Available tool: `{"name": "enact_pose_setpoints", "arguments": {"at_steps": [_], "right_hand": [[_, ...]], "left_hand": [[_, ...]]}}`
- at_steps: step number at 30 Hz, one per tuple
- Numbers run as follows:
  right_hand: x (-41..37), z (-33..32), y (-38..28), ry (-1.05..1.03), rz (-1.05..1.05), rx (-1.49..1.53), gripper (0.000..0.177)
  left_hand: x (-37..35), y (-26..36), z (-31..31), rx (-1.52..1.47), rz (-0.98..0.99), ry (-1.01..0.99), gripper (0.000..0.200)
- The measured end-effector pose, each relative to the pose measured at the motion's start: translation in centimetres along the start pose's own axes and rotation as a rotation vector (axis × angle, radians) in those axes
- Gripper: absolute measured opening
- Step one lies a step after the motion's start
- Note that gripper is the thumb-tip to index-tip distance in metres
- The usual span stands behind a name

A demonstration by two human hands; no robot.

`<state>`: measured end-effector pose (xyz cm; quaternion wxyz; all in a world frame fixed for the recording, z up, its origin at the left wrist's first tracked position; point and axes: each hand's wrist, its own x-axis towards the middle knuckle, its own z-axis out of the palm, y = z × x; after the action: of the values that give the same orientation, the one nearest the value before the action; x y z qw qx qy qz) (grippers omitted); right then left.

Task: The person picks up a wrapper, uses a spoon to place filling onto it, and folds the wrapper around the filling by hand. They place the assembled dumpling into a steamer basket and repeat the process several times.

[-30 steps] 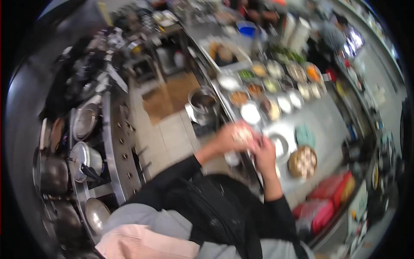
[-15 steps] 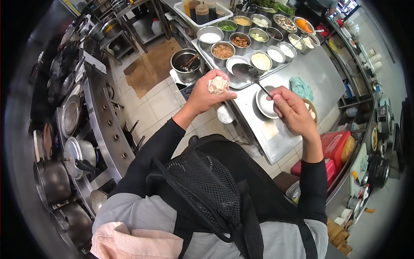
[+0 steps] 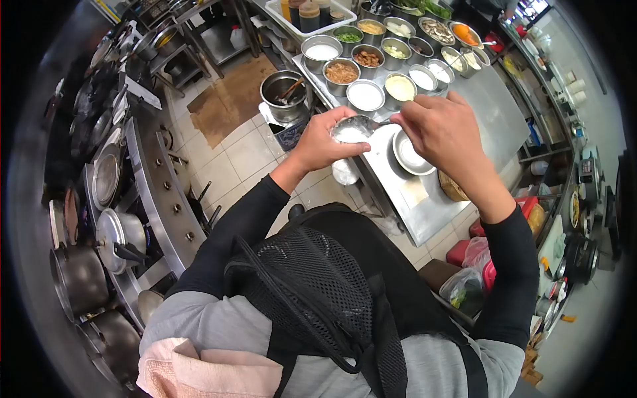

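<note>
At upper centre: spoon meets cupped palm

Your right hand pinches the handle of the long round steel spoon, its white-filled bowl resting against your left hand, which is half-curled beneath; what that hand holds is hidden. Likely step: spooning. The next move calls for a level, steady spoon.

Black sleeves, silver steel counter, brown floor mat.

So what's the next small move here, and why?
Probably tilt the spoon to empty it into the left hand. The right hand pinches its handle, and its bowl, which seems to hold something white, sits right over the cupped left palm.
</note>
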<state>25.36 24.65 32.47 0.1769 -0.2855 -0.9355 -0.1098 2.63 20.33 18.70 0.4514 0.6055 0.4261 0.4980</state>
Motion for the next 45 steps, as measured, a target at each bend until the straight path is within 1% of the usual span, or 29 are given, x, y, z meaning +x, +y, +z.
{"name": "enact_pose_setpoints", "arguments": {"at_steps": [2, 4, 5, 7, 8, 9, 11, 12, 13, 15, 16, 18, 19, 20, 21, 22, 24, 27, 29, 30, 33, 35, 36, 38, 39, 41, 42, 43, 45], "right_hand": [[0.4, -0.6, 0.8, -0.002, -0.021, -0.021, 0.028], [1.0, -2.0, 1.8, -0.066, 0.193, 0.148, 0.030], [1.2, -2.0, 1.4, -0.066, 0.186, 0.149, 0.030], [1.5, -2.0, 0.3, -0.112, 0.159, 0.105, 0.031], [1.0, -0.6, 0.1, -0.126, 0.104, 0.073, 0.031], [0.9, -0.7, 0.2, -0.123, 0.108, 0.071, 0.031], [0.6, -1.2, 0.6, -0.188, 0.173, 0.048, 0.031], [0.5, -1.9, 1.2, -0.200, 0.276, 0.090, 0.032], [0.3, -2.4, 1.8, -0.200, 0.271, 0.089, 0.032], [0.0, -3.2, 2.5, -0.166, 0.383, 0.041, 0.033], [0.0, -3.2, 2.3, -0.191, 0.406, 0.086, 0.032], [-0.3, -2.4, 2.2, -0.188, 0.405, 0.102, 0.032], [-0.5, -2.2, 2.2, -0.192, 0.405, 0.118, 0.032], [-0.5, -2.2, 2.4, -0.219, 0.471, 0.137, 0.032], [-0.7, -1.9, 2.9, -0.220, 0.477, 0.133, 0.032], [-1.1, -1.3, 3.7, -0.204, 0.499, 0.144, 0.033], [-1.6, -0.4, 4.3, -0.190, 0.524, 0.154, 0.034], [-1.9, 0.2, 4.2, -0.171, 0.519, 0.244, 0.035], [-1.8, 0.3, 3.7, -0.135, 0.448, 0.238, 0.036], [-1.5, -0.1, 3.4, -0.134, 0.444, 0.241, 0.036], [-0.7, -1.5, 2.2, -0.154, 0.483, 0.194, 0.034], [-0.3, -1.7, 1.3, 0.009, 0.268, 0.180, 0.031], [-0.1, -1.1, 1.0, 0.007, 0.269, 0.180, 0.031], [0.0, 0.7, 0.7, 0.066, 0.089, 0.048, 0.029], [-0.1, 0.6, 1.2, 0.064, 0.090, 0.051, 0.029], [0.2, -0.3, 2.6, -0.016, 0.138, 0.049, 0.030], [0.7, -1.4, 2.2, -0.029, 0.200, 0.126, 0.031], [1.2, -1.6, 1.7, -0.032, 0.196, 0.130, 0.031], [2.0, -1.5, 0.4, -0.004, 0.081, 0.087, 0.029]], "left_hand": [[-0.1, -0.4, -0.3, -0.038, -0.003, 0.009, 0.042], [-0.3, -0.4, -0.2, -0.129, 0.065, 0.095, 0.041], [-0.4, -0.3, -0.1, -0.129, 0.066, 0.101, 0.041], [-0.2, 0.4, 0.3, -0.248, 0.024, 0.115, 0.038], [0.1, -1.1, 0.3, -0.197, 0.120, 0.150, 0.030], [0.1, -1.5, 0.1, -0.196, 0.121, 0.145, 0.030], [0.2, -2.3, -0.6, -0.051, 0.137, 0.107, 0.021], [0.2, -2.0, -0.6, -0.069, 0.051, 0.125, 0.016], [0.2, -2.2, -0.8, -0.070, 0.053, 0.130, 0.016], [0.5, -2.2, -1.1, 0.000, 0.069, 0.216, 0.023], [0.6, -1.9, -1.1, 0.000, 0.071, 0.219, 0.023], [1.0, -1.0, -0.9, -0.004, 0.098, 0.226, 0.031], [1.1, -0.9, -0.9, -0.003, 0.102, 0.217, 0.031], [1.0, -0.9, -1.0, -0.127, 0.033, 0.122, 0.035], [0.9, -0.8, -1.1, -0.252, -0.036, 0.027, 0.040], [0.9, -0.8, -1.4, -0.253, -0.073, -0.014, 0.042], [1.1, -0.9, -1.8, -0.273, -0.079, -0.014, 0.044], [1.0, -1.1, -1.4, -0.270, -0.067, 0.024, 0.046], [1.1, -0.9, -1.1, -0.224, -0.019, 0.080, 0.046], [1.0, -0.7, -1.1, -0.205, -0.042, 0.053, 0.041], [1.2, -1.3, -0.9, -0.177, -0.054, 0.028, 0.038], [1.2, -0.7, -0.3, -0.177, -0.044, 0.046, 0.035], [1.1, -0.3, -0.1, -0.177, -0.033, 0.064, 0.032], [1.0, -0.4, -0.1, -0.142, -0.012, 0.055, 0.032], [0.8, -0.4, -0.2, -0.107, 0.009, 0.049, 0.031], [0.9, -0.9, -0.6, -0.110, 0.015, 0.054, 0.031], [0.6, -0.7, -0.6, -0.116, 0.012, 0.049, 0.031], [0.4, -0.4, -0.5, -0.121, 0.012, 0.043, 0.032], [0.1, 0.0, -0.1, -0.126, 0.027, 0.064, 0.030]]}}
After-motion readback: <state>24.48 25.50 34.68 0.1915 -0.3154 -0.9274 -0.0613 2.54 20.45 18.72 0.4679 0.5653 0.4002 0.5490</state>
